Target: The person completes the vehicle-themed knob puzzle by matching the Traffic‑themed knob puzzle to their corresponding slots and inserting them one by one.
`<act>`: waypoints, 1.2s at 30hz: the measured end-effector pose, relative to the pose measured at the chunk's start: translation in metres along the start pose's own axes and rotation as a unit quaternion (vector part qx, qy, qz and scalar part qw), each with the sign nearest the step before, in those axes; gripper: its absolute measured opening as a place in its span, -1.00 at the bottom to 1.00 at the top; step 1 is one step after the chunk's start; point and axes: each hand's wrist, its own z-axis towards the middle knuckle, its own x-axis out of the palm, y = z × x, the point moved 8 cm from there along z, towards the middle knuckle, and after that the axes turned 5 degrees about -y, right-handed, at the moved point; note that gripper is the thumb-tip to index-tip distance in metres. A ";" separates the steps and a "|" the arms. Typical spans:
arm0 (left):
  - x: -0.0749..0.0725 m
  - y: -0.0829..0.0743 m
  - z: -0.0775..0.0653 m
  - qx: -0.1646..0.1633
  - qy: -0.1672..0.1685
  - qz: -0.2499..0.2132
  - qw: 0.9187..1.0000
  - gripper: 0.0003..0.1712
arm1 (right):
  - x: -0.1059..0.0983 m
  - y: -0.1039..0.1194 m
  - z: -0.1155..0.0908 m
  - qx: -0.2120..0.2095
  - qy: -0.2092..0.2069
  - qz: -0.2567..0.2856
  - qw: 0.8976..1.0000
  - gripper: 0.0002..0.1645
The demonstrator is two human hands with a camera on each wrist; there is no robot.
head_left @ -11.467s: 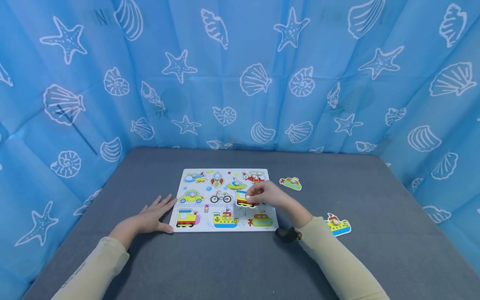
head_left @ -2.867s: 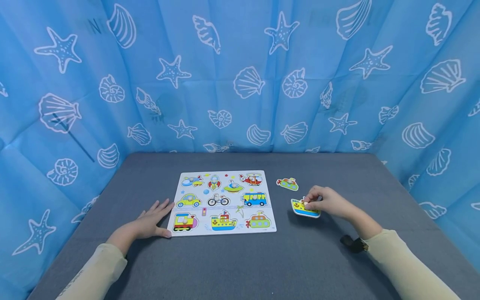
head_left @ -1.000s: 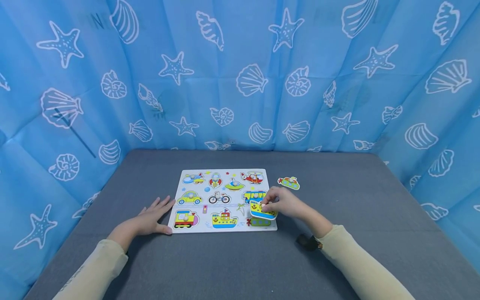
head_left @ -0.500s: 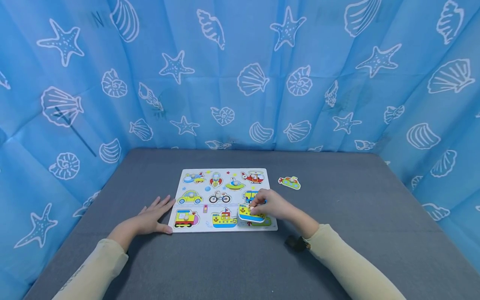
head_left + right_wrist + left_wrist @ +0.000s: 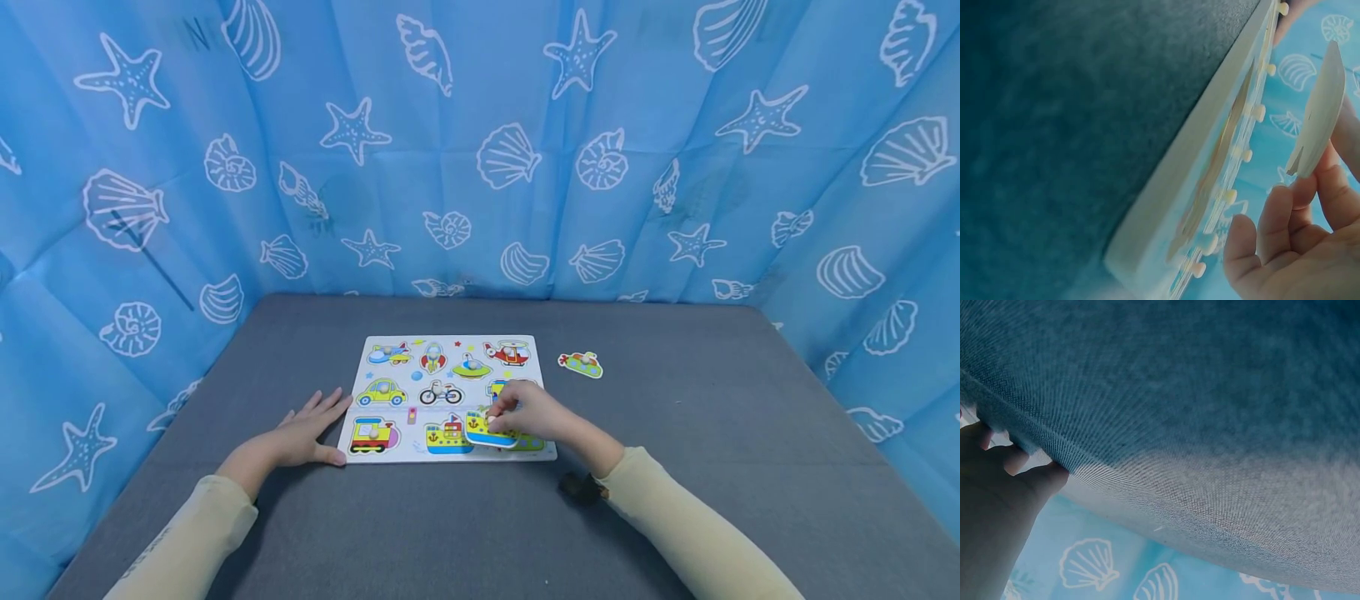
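Observation:
A ship puzzle piece hangs tilted just above the white puzzle board; my right hand pinches its small knob. In the right wrist view the piece's plain pale underside shows, apart from the board. Left of it on the board is the printed ship slot, its right edge partly covered. The right hand and piece hide parts of the bus piece and the submarine slot. My left hand rests at the board's left edge, fingers spread and relaxed.
A submarine piece lies on the grey table, right of the board. Knobbed pieces sit in the board, among them a train, a car, a bicycle and a helicopter. A blue curtain surrounds the table.
The train piece left my right hand and now sits in the lower-left slot; the bus sits in its slot. My right hand took the ship from the right and carried it left over the board.

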 end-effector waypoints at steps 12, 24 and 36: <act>0.000 0.002 -0.001 -0.002 0.005 -0.009 1.000 0.30 | 0.021 0.008 0.009 0.050 0.025 0.031 0.998 -0.90; 0.001 0.003 0.003 -0.004 0.006 -0.003 1.000 0.27 | 0.043 0.015 0.026 0.087 0.035 -0.008 0.996 -0.88; 0.004 0.009 0.006 -0.003 0.012 -0.006 1.000 0.30 | 0.058 0.012 0.039 0.120 0.032 -0.061 0.990 -0.85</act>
